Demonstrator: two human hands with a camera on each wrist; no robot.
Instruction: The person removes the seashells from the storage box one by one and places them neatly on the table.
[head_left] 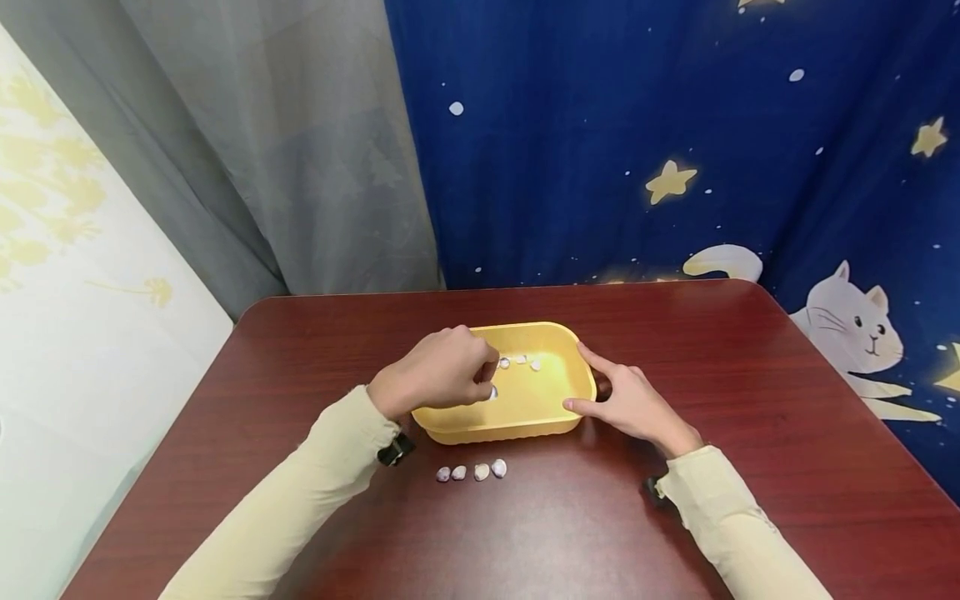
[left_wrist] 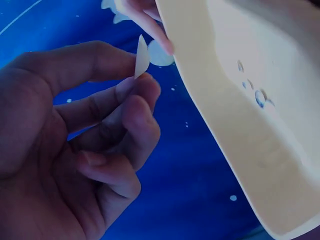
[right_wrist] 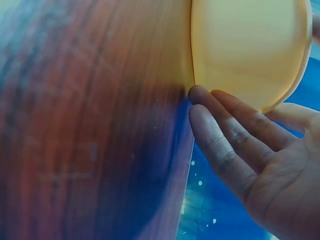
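Cream sleeves (head_left: 300, 508) are sitting nearest, dark straps (head_left: 395, 450) showing at both cuffs. From where I'm standing, the left hand (head_left: 442, 367) is hovering over the left part of a yellow tray (head_left: 502, 435). Its grip is closing narrowly on one small pale shell (left_wrist: 142, 57), thumb and a fingertip pinching it, other fingers bending loosely. The right hand (head_left: 633, 400) is holding the tray's right end: thumb lapping over the rim, fingers lying along the outside, grip taking in the wall between.

More shells (head_left: 505, 363) are lying inside the tray, near the far wall. Another is showing right by the left fingertips; I'm not managing to tell if it's the pinched one. Four loose shells (head_left: 482, 472) are lying in a short row on the table (head_left: 570, 533), just on the near side of the tray.

Table is showing dark red-brown grain. Behind, a gray curtain (head_left: 322, 150) is hanging beside a blue curtain (head_left: 540, 167) carrying stars and a white cat (head_left: 855, 325).
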